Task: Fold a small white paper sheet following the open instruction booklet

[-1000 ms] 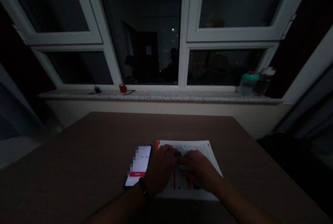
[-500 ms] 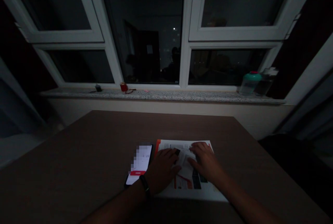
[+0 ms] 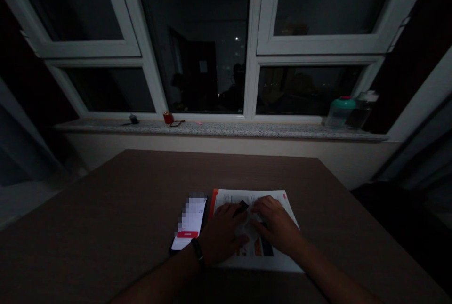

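On a printed booklet [image 3: 221, 194] with an orange edge, both my hands work close together. My left hand [image 3: 224, 236] lies over its left half, palm down, fingers stretched forward and thumb apart. At its fingertips is a small black flat piece [image 3: 242, 207], whose kind I cannot make out. My right hand [image 3: 277, 224] is bent inward over the right half, fingers curled towards the black piece and thumb below them. Between the hands lies something pale and see-through [image 3: 248, 224], perhaps plastic film, too dim to tell. Whatever the right fingertips pinch is hidden.
A lit phone [image 3: 190, 221] lies left of the booklet on the brown table [image 3: 158, 177]. Beyond the table runs a stone windowsill [image 3: 219, 129] with a small red jar [image 3: 168, 117], a dark little bottle [image 3: 133, 119] and a teal-topped clear container [image 3: 341, 112] on it.
My right hand has shifted left towards the left hand, and its fingers have curled in. The black piece now shows more, tilted up at the left fingertips.
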Available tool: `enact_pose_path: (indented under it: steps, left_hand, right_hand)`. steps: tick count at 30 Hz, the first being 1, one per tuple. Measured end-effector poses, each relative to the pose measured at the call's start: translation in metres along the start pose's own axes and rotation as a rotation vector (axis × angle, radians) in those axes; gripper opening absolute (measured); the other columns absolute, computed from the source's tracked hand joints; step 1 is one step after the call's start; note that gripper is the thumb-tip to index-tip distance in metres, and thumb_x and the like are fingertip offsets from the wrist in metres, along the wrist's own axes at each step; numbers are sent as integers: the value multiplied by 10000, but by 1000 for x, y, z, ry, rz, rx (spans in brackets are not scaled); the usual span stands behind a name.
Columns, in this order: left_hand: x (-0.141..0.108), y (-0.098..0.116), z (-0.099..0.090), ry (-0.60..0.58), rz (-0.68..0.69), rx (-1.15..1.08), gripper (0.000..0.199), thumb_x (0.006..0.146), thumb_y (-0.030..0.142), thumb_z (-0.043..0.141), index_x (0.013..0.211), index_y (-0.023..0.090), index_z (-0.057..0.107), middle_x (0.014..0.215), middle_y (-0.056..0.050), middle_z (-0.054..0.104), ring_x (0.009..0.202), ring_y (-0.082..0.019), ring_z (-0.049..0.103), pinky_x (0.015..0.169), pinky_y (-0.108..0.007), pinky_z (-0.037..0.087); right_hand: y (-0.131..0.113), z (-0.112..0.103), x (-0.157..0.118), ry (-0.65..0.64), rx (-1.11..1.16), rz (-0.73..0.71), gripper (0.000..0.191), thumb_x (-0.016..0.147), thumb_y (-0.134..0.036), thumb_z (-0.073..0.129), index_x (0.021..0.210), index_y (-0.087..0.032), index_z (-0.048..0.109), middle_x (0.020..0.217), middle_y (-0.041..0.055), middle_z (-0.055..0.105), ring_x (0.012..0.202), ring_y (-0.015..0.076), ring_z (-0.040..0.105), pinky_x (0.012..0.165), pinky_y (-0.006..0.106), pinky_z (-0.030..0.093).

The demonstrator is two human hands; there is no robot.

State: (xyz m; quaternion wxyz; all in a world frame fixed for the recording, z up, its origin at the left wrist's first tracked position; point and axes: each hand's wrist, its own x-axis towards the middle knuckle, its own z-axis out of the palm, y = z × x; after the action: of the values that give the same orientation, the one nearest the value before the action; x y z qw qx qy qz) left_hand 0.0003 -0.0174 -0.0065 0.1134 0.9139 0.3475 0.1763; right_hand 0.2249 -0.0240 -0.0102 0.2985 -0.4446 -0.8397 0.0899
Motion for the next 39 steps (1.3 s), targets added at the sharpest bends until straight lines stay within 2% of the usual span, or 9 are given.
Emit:
enact_pose_path:
  steps: [3,9,17,27,33,39]
  left_hand:
    - [0,2,0,12,17,-22,619,836,299,708,1393,266,441,1437,-81,474,1276,-301,432,1061,-489,376]
    - [1,1,5,20,-64,-45,660,792,252,739,1375,233,431,1404,-90,515,1263,-303,464,1061,-487,378]
    - [0,1,2,-10,-27,-36,532,813,258,728,1300,251,513,1442,-69,487,1295,-301,438,1074,-497,355]
    - [1,5,0,-10,-42,-11,467,815,264,723,1250,261,555,1421,-68,508,1279,-307,456,1055,-513,371]
    - [2,5,0,15,-26,-6,489,784,240,758,1236,262,573,1341,-71,559,1223,-295,496,1042,-491,382]
    - [1,2,1,19,5,7,427,817,285,734,1221,282,596,1293,-61,575,1181,-289,525,1015,-477,403]
  right_hand:
    - [-3,-2,0,-29,31,-40,166,907,-235,612,1071,-217,628,1095,69,619,1080,243,521,942,422,432]
    - [4,0,-2,-91,40,-90,191,890,-198,618,1074,-219,663,1190,85,615,1145,243,520,992,425,433]
    - [8,-7,-1,-164,-7,-151,248,891,-211,620,1127,-250,685,1249,79,616,1183,249,521,1015,439,428]
    - [8,-10,-2,-166,-24,-155,248,884,-226,633,1118,-274,700,1246,68,623,1170,256,528,996,458,426]
    - [5,-10,-1,-173,-23,-139,230,889,-225,626,1099,-276,706,1239,68,620,1160,251,528,994,453,424]
    - [6,-9,0,-175,-30,-147,260,870,-218,645,1116,-283,703,1252,69,617,1170,253,531,1004,462,418]
